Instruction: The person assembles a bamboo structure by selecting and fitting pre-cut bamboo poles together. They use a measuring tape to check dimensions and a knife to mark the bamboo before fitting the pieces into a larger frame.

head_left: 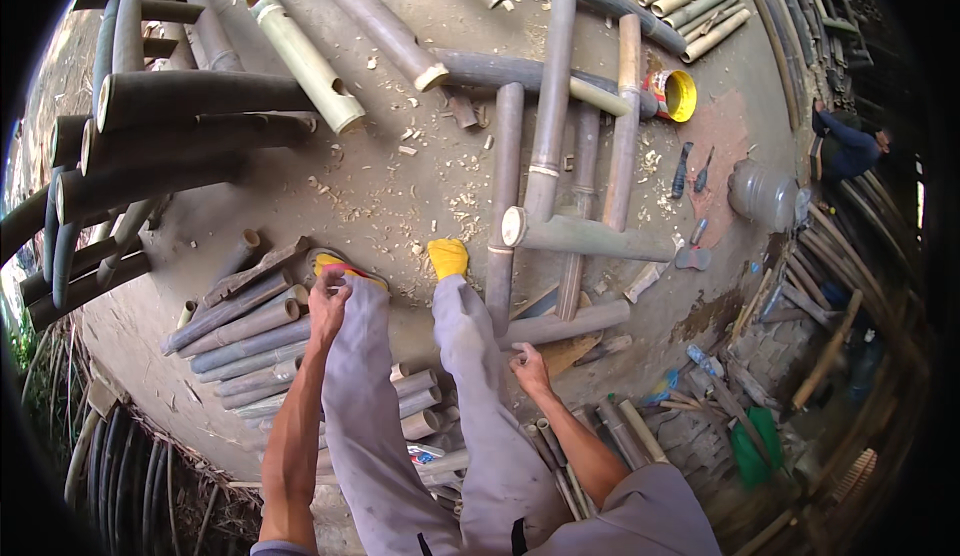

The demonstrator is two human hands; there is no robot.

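My left hand [328, 301] hovers above my left knee and shoe, its fingers curled in with nothing visible between them. My right hand [530, 368] is beside my right knee, fingers also curled and apparently empty. Nearest to it lies a thick bamboo pole [570, 324], at the near end of a bamboo frame [545, 146] made of joined brown poles. A paler crosspiece [590, 236] runs across that frame, its cut end facing me. Short bamboo lengths [250, 341] are piled on the ground below my left hand.
Dark bamboo frames [200, 106] stand at the left. A notched green pole [290, 46] lies ahead among shavings [440, 196]. To the right are a yellow bucket [680, 96], hand tools [682, 171], a clear plastic jug [762, 196] and a person [850, 146]. Stacked poles [695, 6] lie at the back.
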